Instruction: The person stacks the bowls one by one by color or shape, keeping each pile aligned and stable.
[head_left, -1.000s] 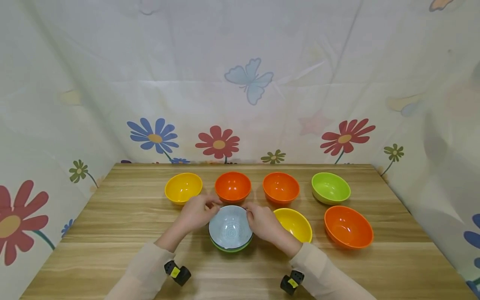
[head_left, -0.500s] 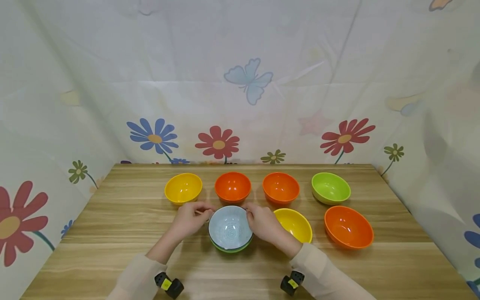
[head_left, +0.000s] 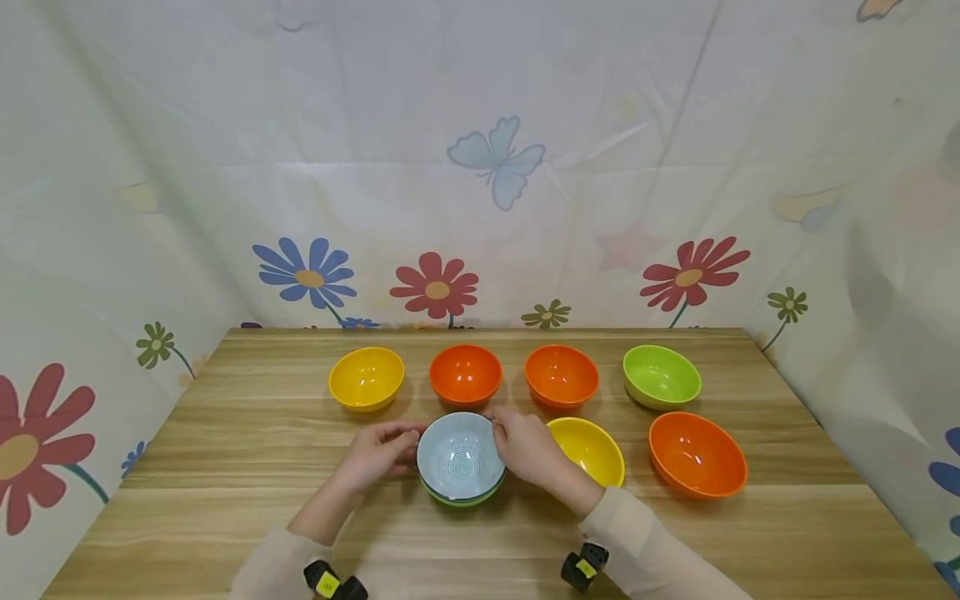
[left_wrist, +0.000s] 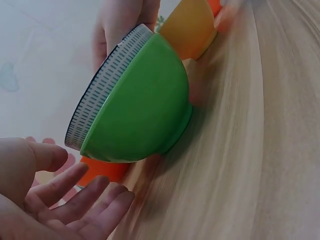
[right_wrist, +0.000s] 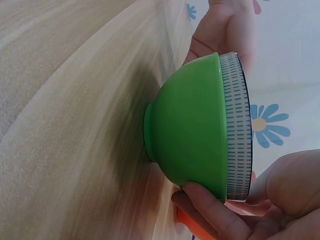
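Head: bowls (head_left: 461, 457) between hands (stacked)

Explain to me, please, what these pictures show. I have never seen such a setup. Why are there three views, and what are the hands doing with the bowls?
These are a person's two bare hands, not a machine. One camera sits on the head and looks down at a wooden table. Two more cameras sit on the wrists, so each shows its own hand from very close.

On the table lie six loose plastic bowls: yellow, orange, orange and green in the back row, then yellow and orange nearer.

In front stands a blue-grey patterned bowl nested inside a green bowl. The right hand grips their rim, with its fingers under the green side. The left hand is beside the stack with straight fingers, apart from it.
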